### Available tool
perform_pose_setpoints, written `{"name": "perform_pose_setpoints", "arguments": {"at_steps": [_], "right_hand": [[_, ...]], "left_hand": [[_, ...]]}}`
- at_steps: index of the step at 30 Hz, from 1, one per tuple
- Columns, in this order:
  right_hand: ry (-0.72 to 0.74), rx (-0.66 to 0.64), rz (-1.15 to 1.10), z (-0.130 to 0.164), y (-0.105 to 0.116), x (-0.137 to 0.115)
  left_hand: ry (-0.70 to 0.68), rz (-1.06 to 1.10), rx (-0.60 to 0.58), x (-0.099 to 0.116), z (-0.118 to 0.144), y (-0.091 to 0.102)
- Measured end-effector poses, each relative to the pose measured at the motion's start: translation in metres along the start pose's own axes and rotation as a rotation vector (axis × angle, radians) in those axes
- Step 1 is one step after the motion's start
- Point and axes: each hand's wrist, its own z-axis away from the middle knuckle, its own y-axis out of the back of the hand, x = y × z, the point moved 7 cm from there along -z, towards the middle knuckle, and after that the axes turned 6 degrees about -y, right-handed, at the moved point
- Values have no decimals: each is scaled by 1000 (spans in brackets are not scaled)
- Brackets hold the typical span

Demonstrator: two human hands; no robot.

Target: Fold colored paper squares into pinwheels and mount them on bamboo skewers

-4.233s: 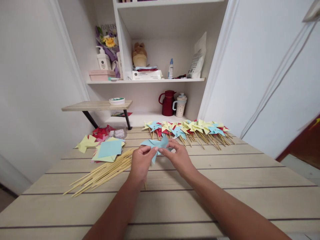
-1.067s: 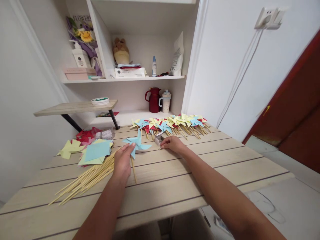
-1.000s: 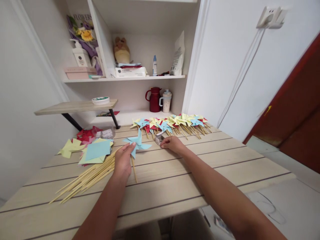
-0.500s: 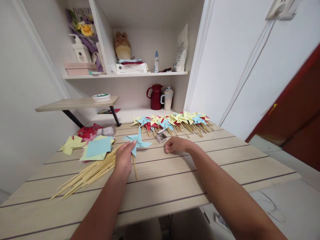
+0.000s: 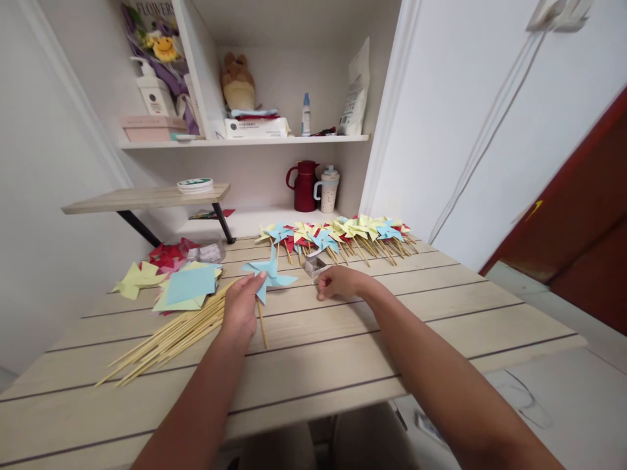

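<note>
A light blue paper pinwheel [image 5: 271, 278] on a thin wooden stick is held in my left hand [image 5: 241, 303], thumb on its near blade and the stick pointing down toward me. To the right, my right hand [image 5: 339, 282] is closed in a pinch just above the table; what its fingertips hold, if anything, is too small to make out. Right behind those fingers stands a small clear box [image 5: 314, 266]. Loose wooden sticks [image 5: 171, 343] lie in a bundle left of my left hand. Beyond them rests a stack of square paper sheets [image 5: 190, 286], a blue one on top.
Several finished pinwheels [image 5: 353, 228] lie in a row along the table's back. At the left are a yellow-green paper pinwheel shape [image 5: 138, 281], red paper pieces [image 5: 169, 254] and a clear container [image 5: 206, 252]. A raised wooden shelf [image 5: 122, 201], a red jug [image 5: 305, 187] and a cup [image 5: 328, 190] stand behind.
My right hand has shifted slightly left, nearer the pinwheel. My left hand keeps its hold on the pinwheel. The whole view has tilted a little.
</note>
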Motion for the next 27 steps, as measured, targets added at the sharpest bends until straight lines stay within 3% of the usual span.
{"name": "perform_pose_setpoints", "arguments": {"at_steps": [16,27], "right_hand": [[-41,42,-33,2,3,4],[49,12,-185,5,-4,11]], "left_hand": [[36,-26,-13,1,3,-3],[32,-19,-21,0,2,-1]]}}
